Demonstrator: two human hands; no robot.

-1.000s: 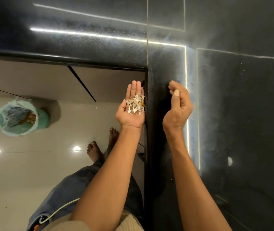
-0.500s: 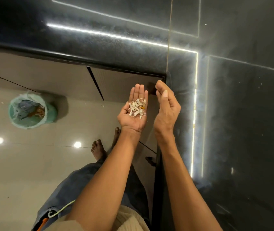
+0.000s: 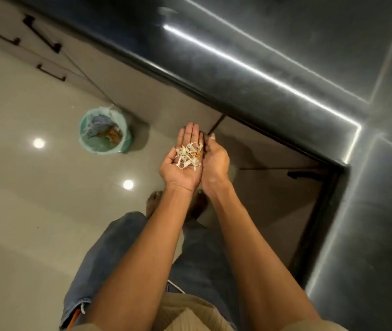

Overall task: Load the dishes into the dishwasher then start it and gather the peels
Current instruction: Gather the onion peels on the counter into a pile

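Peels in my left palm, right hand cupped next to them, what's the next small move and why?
Probably carry both hands left toward the bin on the floor. The peels lie loose on the flat left hand, the right hand guards their edge, and the lined bin stands open, off to the left and not yet under them.

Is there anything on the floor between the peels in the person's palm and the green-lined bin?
Nothing visible. The pale peels lie in the open left hand, with the right hand cupped against it. The round bin with a green liner stands open-topped on bare beige tile floor, to the left and farther ahead.
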